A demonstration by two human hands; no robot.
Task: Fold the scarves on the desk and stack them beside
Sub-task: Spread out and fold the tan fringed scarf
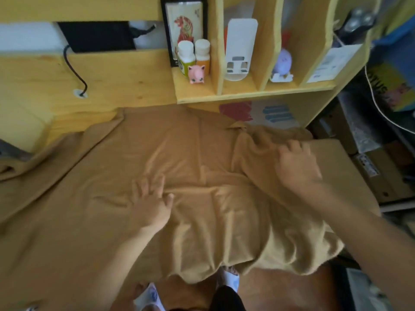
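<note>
A large tan scarf (89, 198) is spread over most of the wooden desk (125, 72), wrinkled in the middle and hanging over the near edge. Its right part is bunched and folded back on itself. My left hand (150, 198) lies flat on the cloth near the centre, fingers spread and straight. My right hand (296, 162) rests on the bunched right part of the scarf, fingers bent down into the fabric; whether it grips the cloth is unclear because the view is blurred.
A shelf unit (247, 95) stands at the back right with two bottles (194, 55), a pink figurine (196, 74) and a framed tiger picture (185, 25). A black cable (74, 72) enters a hole in the desk. Boxes and clutter (381, 167) stand to the right.
</note>
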